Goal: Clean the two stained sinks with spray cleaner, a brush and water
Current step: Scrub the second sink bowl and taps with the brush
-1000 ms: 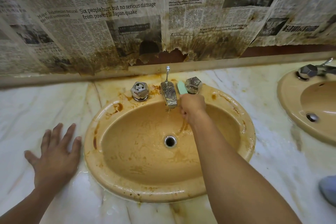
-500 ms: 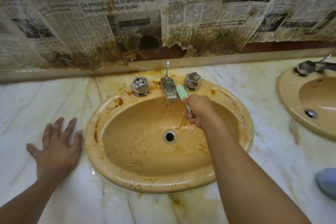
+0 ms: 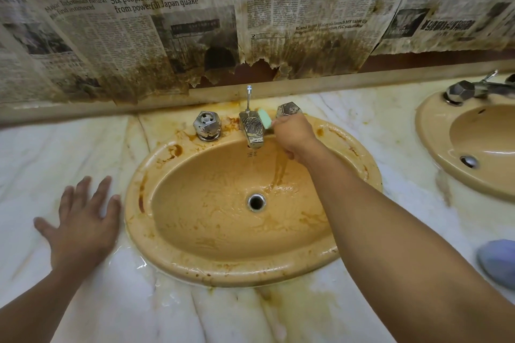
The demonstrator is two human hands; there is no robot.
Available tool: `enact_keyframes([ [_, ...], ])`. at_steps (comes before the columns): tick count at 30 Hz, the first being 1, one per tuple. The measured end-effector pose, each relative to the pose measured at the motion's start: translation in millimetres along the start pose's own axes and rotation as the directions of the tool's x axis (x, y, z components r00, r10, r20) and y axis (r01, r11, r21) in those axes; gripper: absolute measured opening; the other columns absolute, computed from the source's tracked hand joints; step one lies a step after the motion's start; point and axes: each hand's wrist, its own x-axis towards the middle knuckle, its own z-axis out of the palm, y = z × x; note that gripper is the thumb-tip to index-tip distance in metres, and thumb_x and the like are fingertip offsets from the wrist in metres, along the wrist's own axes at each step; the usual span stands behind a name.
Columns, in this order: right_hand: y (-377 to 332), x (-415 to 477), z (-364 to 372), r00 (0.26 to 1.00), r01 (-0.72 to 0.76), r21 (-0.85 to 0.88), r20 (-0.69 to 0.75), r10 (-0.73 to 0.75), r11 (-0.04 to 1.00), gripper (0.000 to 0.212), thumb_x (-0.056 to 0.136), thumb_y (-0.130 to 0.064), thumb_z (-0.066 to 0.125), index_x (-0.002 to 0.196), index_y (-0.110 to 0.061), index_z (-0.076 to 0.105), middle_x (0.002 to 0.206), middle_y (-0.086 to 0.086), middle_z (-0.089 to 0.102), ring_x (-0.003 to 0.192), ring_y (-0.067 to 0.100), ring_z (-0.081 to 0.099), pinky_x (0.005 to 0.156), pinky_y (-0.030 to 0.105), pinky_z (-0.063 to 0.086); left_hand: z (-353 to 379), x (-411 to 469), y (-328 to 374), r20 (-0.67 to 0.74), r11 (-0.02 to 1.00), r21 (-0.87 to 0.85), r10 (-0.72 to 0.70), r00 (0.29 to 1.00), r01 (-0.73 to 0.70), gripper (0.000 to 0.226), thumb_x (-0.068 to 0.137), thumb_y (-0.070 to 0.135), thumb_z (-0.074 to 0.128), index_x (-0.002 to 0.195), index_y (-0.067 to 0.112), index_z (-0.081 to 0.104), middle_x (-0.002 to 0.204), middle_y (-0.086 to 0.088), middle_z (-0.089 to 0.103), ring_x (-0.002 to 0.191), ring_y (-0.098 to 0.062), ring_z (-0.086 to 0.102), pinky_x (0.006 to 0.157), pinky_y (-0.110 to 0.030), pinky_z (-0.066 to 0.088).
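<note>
Scrubbing at the back rim of the stained sink [image 3: 167,239], head view.

Right hand [image 3: 292,135] is fisted around a green-handled brush [image 3: 264,117], held against the rim between the spout [image 3: 252,128] and the right tap [image 3: 288,110]; bristles are hidden. Brown runoff streaks down the basin wall toward the drain [image 3: 256,202]. Left hand [image 3: 80,227] lies flat, fingers spread wide, on the wet marble counter [image 3: 41,153] just beside the sink's left edge. Second sink [image 3: 434,153] sits at the counter's right end.
</note>
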Motion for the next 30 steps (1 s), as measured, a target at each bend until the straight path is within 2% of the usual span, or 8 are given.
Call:
enact_keyframes([
  [4, 26, -34, -6, 0.993, -0.081, 0.094, 0.094, 0.072, 0.992, 0.030, 0.103, -0.016, 0.046, 0.092, -0.021, 0.074, 0.056, 0.003, 0.051, 0.036, 0.016, 0.035, 0.039, 0.024, 0.030, 1, 1, -2, 0.003, 1.000, -0.005, 0.001, 1.000, -0.001, 0.062, 0.100, 0.069, 0.013, 0.159, 0.051, 0.021, 0.171, 0.013, 0.013, 0.159, -0.014, 0.005, 0.116, -0.076, 0.003],
  [6, 30, -45, -1, 0.998, -0.047, 0.142, 0.055, 0.039, 0.989, 0.031, 0.106, -0.020, 0.048, 0.087, -0.028, 0.073, 0.055, -0.001, 0.048, 0.041, 0.017, 0.037, 0.043, 0.025, 0.032, 2, 0, -1, 0.002, 1.000, -0.014, 0.005, 1.000, -0.005, 0.061, 0.100, 0.068, 0.014, 0.158, 0.051, 0.021, 0.170, 0.013, 0.013, 0.159, -0.015, 0.005, 0.116, -0.076, 0.003],
  [7, 29, -42, 4, 1.000, -0.028, 0.146, 0.012, 0.027, 0.989, 0.028, 0.107, -0.023, 0.050, 0.096, -0.027, 0.075, 0.060, -0.002, 0.053, 0.045, 0.017, 0.041, 0.045, 0.025, 0.033, 2, 0, -1, 0.002, 1.000, -0.011, 0.007, 1.000, -0.007, 0.061, 0.101, 0.068, 0.014, 0.158, 0.051, 0.021, 0.170, 0.013, 0.013, 0.159, -0.015, 0.005, 0.116, -0.076, 0.003],
  [11, 19, -26, 15, 0.995, -0.024, 0.128, -0.090, 0.036, 0.991, 0.027, 0.106, -0.028, 0.053, 0.122, -0.022, 0.074, 0.096, 0.005, 0.073, 0.057, 0.015, 0.052, 0.049, 0.026, 0.038, 2, 2, -5, -0.007, 0.999, -0.024, 0.023, 1.000, -0.023, 0.062, 0.100, 0.070, 0.014, 0.158, 0.051, 0.022, 0.171, 0.011, 0.014, 0.159, -0.018, 0.006, 0.118, -0.074, 0.003],
  [17, 46, -61, 5, 0.999, 0.037, 0.128, -0.027, -0.034, 0.991, 0.028, 0.105, -0.026, 0.053, 0.089, -0.034, 0.075, 0.058, -0.003, 0.052, 0.043, 0.013, 0.038, 0.046, 0.026, 0.032, 2, 1, -3, -0.003, 1.000, -0.014, 0.006, 1.000, -0.006, 0.057, 0.105, 0.065, 0.019, 0.159, 0.048, 0.023, 0.171, 0.011, 0.014, 0.158, -0.016, 0.003, 0.117, -0.075, 0.001],
  [23, 58, -113, 56, 0.981, 0.150, 0.015, -0.130, -0.147, 0.989, 0.027, 0.105, -0.025, 0.053, 0.125, -0.020, 0.071, 0.082, -0.002, 0.065, 0.069, 0.017, 0.062, 0.058, 0.035, 0.051, 0, 0, 0, 0.001, 1.000, -0.025, 0.004, 1.000, -0.004, 0.061, 0.102, 0.067, 0.017, 0.159, 0.049, 0.024, 0.172, 0.011, 0.014, 0.159, -0.013, 0.003, 0.116, -0.075, -0.001],
  [27, 31, -126, 93, 0.968, 0.201, -0.122, -0.127, -0.216, 0.972, 0.044, 0.104, -0.016, 0.049, 0.147, -0.010, 0.048, 0.111, 0.011, 0.065, 0.093, 0.027, 0.066, 0.075, 0.041, 0.057, 1, 0, -1, -0.009, 1.000, -0.014, 0.015, 1.000, -0.015, 0.062, 0.100, 0.066, 0.017, 0.159, 0.049, 0.026, 0.171, 0.012, 0.015, 0.159, -0.013, 0.005, 0.115, -0.075, 0.002],
  [30, -4, -101, 106, 0.975, 0.170, -0.247, -0.101, -0.199, 0.954, 0.040, 0.102, -0.004, 0.045, 0.143, -0.002, 0.047, 0.115, 0.016, 0.062, 0.095, 0.029, 0.064, 0.072, 0.039, 0.056, 2, 1, -4, -0.007, 1.000, -0.011, 0.012, 1.000, -0.012, 0.057, 0.104, 0.063, 0.021, 0.159, 0.048, 0.025, 0.171, 0.012, 0.015, 0.159, -0.013, 0.004, 0.115, -0.076, 0.002],
])
